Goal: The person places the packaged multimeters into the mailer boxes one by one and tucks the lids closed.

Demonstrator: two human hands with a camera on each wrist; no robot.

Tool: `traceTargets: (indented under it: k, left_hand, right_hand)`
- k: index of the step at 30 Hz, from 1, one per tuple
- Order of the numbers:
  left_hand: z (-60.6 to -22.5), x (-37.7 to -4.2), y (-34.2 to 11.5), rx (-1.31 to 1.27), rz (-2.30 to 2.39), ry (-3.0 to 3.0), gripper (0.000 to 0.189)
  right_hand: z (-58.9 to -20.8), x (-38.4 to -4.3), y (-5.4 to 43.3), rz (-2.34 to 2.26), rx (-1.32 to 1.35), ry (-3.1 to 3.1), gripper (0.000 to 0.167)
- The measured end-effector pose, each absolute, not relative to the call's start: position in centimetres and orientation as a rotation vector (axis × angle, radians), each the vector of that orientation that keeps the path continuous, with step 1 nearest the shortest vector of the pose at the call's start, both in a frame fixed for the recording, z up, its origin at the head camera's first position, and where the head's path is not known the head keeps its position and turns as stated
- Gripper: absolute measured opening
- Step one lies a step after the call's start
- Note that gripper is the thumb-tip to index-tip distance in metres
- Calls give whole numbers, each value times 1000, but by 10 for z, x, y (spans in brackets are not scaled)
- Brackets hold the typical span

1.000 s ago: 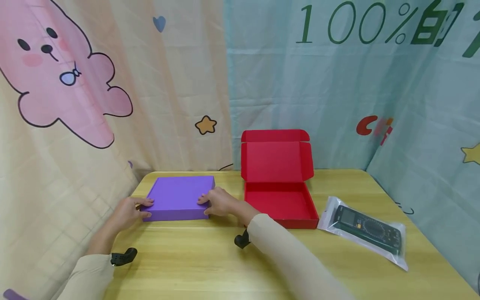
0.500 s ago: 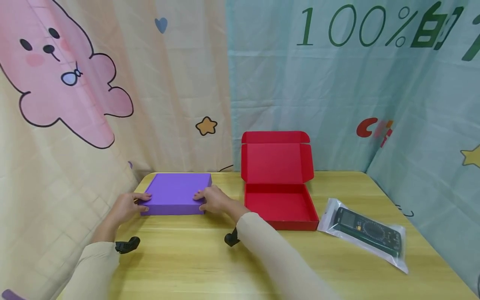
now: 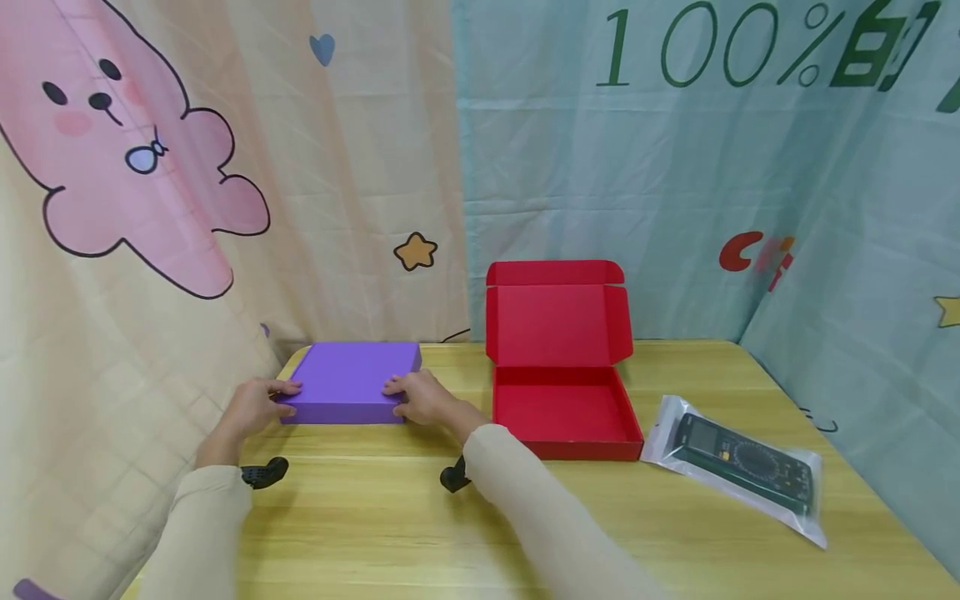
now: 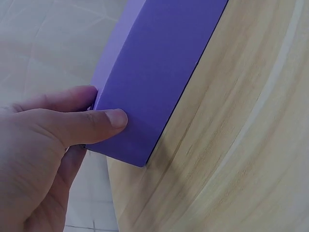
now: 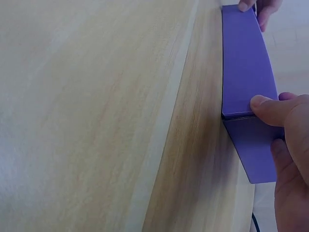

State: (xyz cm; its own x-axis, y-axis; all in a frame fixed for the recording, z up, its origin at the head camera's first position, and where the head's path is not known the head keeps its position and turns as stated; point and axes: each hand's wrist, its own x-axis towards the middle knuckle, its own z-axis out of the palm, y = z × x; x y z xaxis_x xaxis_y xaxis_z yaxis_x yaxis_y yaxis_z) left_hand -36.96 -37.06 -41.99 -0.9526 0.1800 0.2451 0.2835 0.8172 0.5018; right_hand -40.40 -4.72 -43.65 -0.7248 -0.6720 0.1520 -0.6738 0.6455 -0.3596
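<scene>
A closed purple box (image 3: pixel 352 375) lies flat at the back left of the table. My left hand (image 3: pixel 251 407) grips its front left corner; in the left wrist view the thumb (image 4: pixel 116 119) presses the front face while other fingers reach around the side. At the front right corner my right hand (image 3: pixel 427 397) holds the box, its thumb (image 5: pixel 263 104) on the front face and other fingers on the top and the right side. A red box (image 3: pixel 566 408) with its lid raised stands to the right of the right hand, with a bare red interior.
A multimeter (image 3: pixel 742 462) in a clear plastic bag lies on the right of the wooden table (image 3: pixel 390 517). Printed curtains (image 3: pixel 360 167) hang behind the table and at both sides. The purple box sits close to the table's back left edge.
The purple box has slid slightly back and to the left, with both hands moving along on its front corners. The red box and the bagged multimeter stay in place on the table.
</scene>
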Motion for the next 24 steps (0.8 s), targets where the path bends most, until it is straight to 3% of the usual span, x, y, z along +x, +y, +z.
traceTargets:
  k: [10, 18, 24]
  left_hand:
    - [-419, -368, -368, -344, -839, -2839, 38]
    - [-413, -367, -361, -375, -885, -2862, 62]
    - [-403, -370, -349, -352, -970, -2831, 62]
  right_hand:
    - [-439, -402, -44, 700, 1150, -2863, 47]
    - [-430, -403, -40, 779, 1210, -2756, 49]
    - [-410, -402, -34, 835, 1212, -2736, 51]
